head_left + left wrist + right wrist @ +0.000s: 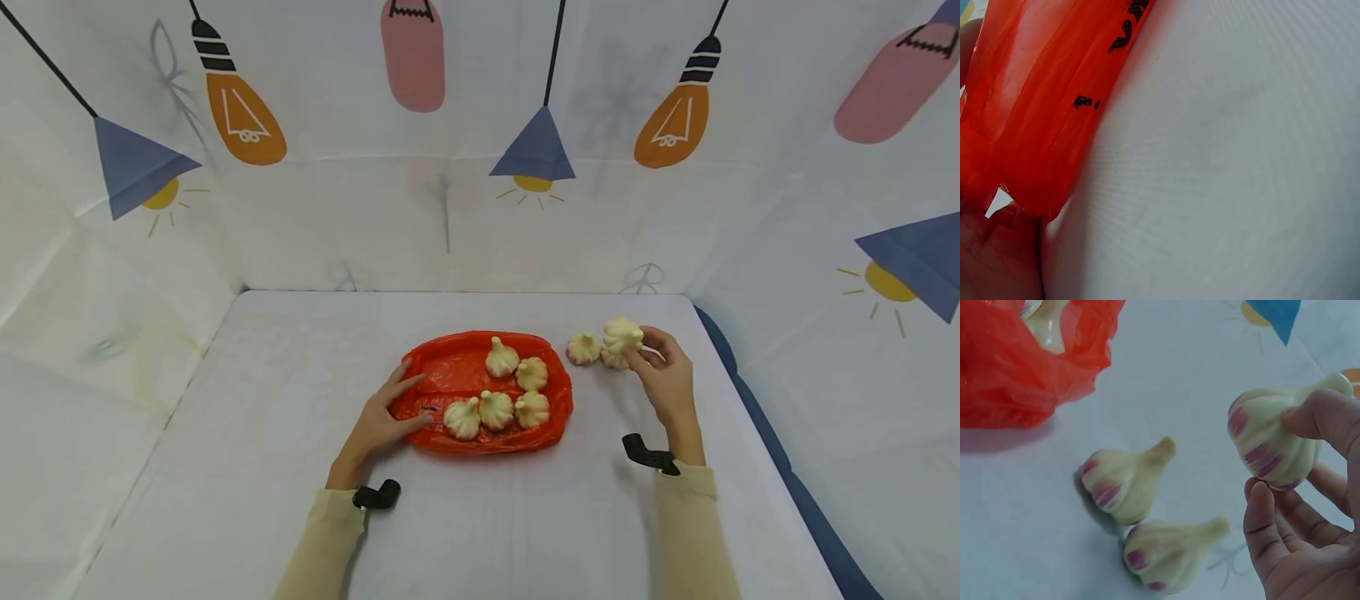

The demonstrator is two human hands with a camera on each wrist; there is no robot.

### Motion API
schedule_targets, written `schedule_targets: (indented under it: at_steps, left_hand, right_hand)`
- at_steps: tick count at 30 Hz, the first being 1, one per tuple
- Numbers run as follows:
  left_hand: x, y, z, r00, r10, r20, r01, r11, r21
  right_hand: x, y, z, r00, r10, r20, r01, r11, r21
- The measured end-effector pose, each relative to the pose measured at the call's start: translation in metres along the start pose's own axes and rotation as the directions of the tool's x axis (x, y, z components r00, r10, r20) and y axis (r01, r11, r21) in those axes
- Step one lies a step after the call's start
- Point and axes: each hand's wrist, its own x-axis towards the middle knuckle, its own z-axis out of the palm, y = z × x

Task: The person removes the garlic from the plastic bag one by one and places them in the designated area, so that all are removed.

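Observation:
My right hand (666,375) pinches a garlic bulb (1272,434) between thumb and fingers, its purple-streaked base pointing away from the palm. It is held up above the table beside two more garlic bulbs (1129,478). Several garlic bulbs (496,410) sit in a red tray (450,354) that looks wrapped in a thin plastic bag. At the tray's left end, my left hand (378,421) holds the rim, thumb at the near side and fingers over the edge. Black print (1085,102) shows on the red plastic in the left wrist view; much of that hand is out of frame there.
A white table (247,467) lies under everything. Behind and beside it hangs a pale cloth (450,225) printed with lamps, bulbs and pink shapes. A dark blue edge (772,442) runs along the table's right side. Each wrist wears a black strap mount (648,456).

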Motion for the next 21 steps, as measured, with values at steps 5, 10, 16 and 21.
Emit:
schedule_targets:
  at_steps: [5,10,16,21]
  left_hand:
    - [0.000,0.001,0.000,1.000,-0.005,-0.001,0.005,1.000,0.000]
    - [-0.001,0.001,-0.001,1.000,-0.005,-0.007,0.005,1.000,0.001]
    - [0.000,-0.001,0.000,1.000,0.006,-0.007,-0.006,1.000,0.004]
    - [0.000,-0.001,0.001,1.000,0.018,-0.009,-0.018,1.000,-0.001]
  right_hand:
    - [0.000,0.006,-0.006,0.999,0.023,-0.035,-0.024,1.000,-0.012]
    - [0.001,0.013,-0.015,0.998,0.020,-0.067,-0.023,0.999,-0.039]
    - [0.004,0.027,-0.030,0.992,0.018,-0.128,-0.020,1.000,-0.015]
    - [0.005,0.039,-0.042,0.985,0.068,-0.157,-0.074,0.997,-0.028]
